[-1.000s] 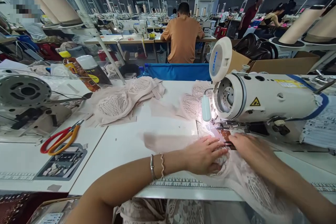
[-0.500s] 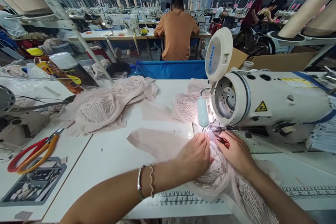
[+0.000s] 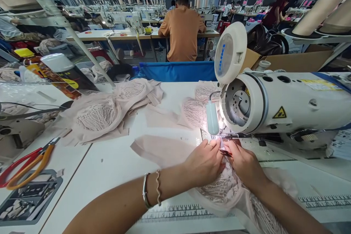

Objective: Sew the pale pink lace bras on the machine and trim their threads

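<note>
My left hand [image 3: 204, 162] pinches the upper edge of a pale pink lace bra piece [image 3: 221, 190], close to the needle area of a white sewing machine [image 3: 296, 98]. Small thread snips [image 3: 226, 153], dark-bladed and partly hidden, sit in the closed fingers of my right hand [image 3: 245, 161]. Their blades lie across the fabric beside my left fingertips. More lace trails from the piece under my right forearm. A small pale green lamp [image 3: 212, 119] hangs just above my left fingertips and lights the spot.
Other lace pieces [image 3: 97, 115] are heaped on the table's left, near two leaning cans. Red-and-orange-handled pliers [image 3: 30, 164] lie beside a grey parts tray [image 3: 59, 190]. A ruler strip [image 3: 175, 215] runs along the front edge. A person in an orange shirt [image 3: 182, 29] sits ahead.
My right hand has turned, bringing the snips' blades across to the fabric at my left fingertips. My left hand keeps its pinch. The view has shifted slightly.
</note>
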Available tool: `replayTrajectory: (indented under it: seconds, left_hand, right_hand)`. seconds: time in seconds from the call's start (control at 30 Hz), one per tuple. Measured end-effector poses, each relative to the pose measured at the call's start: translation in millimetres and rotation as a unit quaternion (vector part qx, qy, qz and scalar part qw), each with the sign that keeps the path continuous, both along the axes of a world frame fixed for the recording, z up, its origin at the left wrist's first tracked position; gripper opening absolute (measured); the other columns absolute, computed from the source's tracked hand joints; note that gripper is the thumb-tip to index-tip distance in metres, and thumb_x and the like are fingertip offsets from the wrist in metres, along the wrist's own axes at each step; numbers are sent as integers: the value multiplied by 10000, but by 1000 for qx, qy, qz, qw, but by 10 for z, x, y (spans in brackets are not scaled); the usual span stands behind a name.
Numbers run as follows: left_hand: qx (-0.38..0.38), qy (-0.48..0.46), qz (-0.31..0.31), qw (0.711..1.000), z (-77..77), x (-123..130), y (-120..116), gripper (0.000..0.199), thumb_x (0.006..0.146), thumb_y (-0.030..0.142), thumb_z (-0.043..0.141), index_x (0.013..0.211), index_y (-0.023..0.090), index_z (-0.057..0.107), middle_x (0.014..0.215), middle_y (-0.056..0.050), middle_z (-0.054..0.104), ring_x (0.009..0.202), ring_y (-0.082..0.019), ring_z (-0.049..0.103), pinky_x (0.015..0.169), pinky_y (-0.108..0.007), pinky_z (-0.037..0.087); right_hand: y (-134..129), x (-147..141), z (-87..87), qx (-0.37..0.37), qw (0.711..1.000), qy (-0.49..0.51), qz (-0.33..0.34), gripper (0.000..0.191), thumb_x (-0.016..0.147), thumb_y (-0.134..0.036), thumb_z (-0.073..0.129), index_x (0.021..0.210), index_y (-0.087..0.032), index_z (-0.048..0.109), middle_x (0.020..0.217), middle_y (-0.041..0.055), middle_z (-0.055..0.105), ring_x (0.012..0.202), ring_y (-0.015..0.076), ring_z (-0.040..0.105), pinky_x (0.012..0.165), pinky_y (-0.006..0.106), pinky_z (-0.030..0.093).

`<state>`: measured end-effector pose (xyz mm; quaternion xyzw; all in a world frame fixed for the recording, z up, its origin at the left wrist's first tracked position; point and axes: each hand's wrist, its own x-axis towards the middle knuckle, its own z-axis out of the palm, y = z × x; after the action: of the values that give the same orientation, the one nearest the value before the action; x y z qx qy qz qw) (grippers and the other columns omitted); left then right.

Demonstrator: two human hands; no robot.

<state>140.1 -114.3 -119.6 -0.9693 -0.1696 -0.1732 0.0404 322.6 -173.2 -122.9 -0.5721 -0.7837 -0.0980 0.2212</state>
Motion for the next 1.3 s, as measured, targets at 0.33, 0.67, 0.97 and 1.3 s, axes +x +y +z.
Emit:
replayTrajectory:
  seconds: [0.33, 0.67, 0.97, 1.3]
  left_hand:
    - [-38, 3, 18, 999, -2, -18, 19, 558, 1022, 409, 464, 1351, -34, 544, 1390, -231, 601, 1153, -325, 584, 979, -434, 427]
    - [-25, 9, 48, 998, 1, -34, 13, 590, 1038, 454, 424, 1386, -10, 533, 1393, -233, 606, 1245, -340, 561, 1031, -477, 387]
    - [59, 20, -20, 998, 7, -35, 35, 399, 1065, 283, 379, 1155, 18, 663, 1229, -231, 682, 1176, -325, 621, 1034, -454, 432]
    - [-38, 49, -41, 997, 78, -151, 82, 199, 1003, 180, 527, 1150, 136, 654, 1311, -158, 615, 1279, -341, 566, 1063, -506, 449]
  right_hand:
    - [-4, 8, -1, 12, 999, -46, 13, 405, 998, -95, 317, 1140, -114, 696, 776, 73, 719, 634, 170, 685, 607, 263, 550]
    - [24, 50, -20, -30, 999, -23, 0, 461, 923, -70, 377, 1275, -120, 670, 833, 88, 748, 654, 191, 703, 622, 279, 573]
    - [37, 59, 100, -84, 995, 14, -59, 216, 874, -101, 454, 962, -189, 630, 709, 32, 702, 521, 176, 627, 482, 265, 439]
    - [3, 174, 98, -72, 997, 21, 18, 457, 885, -51, 416, 1234, -210, 665, 1093, 62, 728, 852, 166, 719, 694, 250, 552]
